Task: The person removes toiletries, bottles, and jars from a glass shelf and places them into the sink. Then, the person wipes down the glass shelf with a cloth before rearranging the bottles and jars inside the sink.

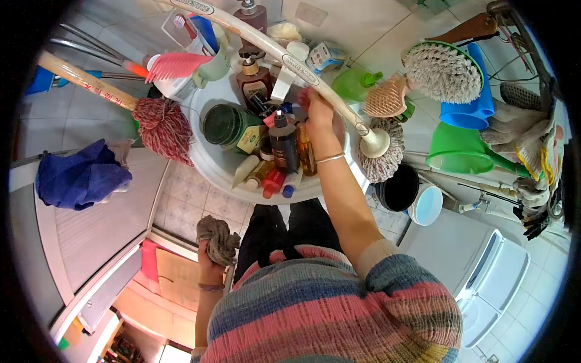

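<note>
My left hand (pixel 209 257) is closed round a crumpled brown cloth (pixel 218 240), low beside my dark trousers. My right hand (pixel 316 111) reaches over the right part of a white basin (pixel 203 175), close to a white box (pixel 282 83); its fingers are partly hidden and blurred, and I cannot make out what they hold. In the basin stand a dark green jar (pixel 225 125), a black pump bottle (pixel 284 145), an amber bottle (pixel 306 151) and a brown pump bottle (pixel 253 81). A red-capped bottle (pixel 273 183) and a white tube (pixel 244 170) lie near its front edge.
A long pale handle (pixel 266 45) crosses above the basin. A red mop (pixel 162 127) is at the left. Brushes (pixel 445 71), a green scoop (pixel 457 151) and gloves (pixel 514 127) hang at the right, above a black bucket (pixel 398 187) and a white washing machine (pixel 451 248).
</note>
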Action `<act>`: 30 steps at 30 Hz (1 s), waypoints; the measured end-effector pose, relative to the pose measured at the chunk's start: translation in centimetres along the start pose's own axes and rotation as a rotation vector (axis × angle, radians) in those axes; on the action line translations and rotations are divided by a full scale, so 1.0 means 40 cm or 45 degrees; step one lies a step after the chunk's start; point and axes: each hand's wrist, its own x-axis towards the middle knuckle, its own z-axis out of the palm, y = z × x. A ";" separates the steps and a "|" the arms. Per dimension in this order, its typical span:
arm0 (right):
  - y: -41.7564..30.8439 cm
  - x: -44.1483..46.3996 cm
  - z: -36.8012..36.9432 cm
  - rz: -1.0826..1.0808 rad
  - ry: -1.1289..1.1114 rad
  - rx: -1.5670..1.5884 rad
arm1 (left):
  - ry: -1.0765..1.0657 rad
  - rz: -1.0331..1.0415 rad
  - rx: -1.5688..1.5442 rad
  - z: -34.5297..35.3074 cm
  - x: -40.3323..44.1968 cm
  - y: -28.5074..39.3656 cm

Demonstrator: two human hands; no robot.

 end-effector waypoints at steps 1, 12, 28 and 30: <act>-0.014 -0.010 0.003 0.132 -0.092 0.074 | 0.001 -0.003 -0.005 0.003 0.000 0.001; 0.022 0.106 0.023 0.740 -0.588 0.054 | 0.145 0.031 0.002 0.008 -0.022 -0.009; -0.049 -0.032 0.008 0.319 -0.613 -0.622 | 0.051 0.078 0.081 0.182 0.004 0.056; -0.081 -0.078 0.007 0.157 -0.610 -0.885 | 0.051 0.071 0.100 0.189 0.019 0.051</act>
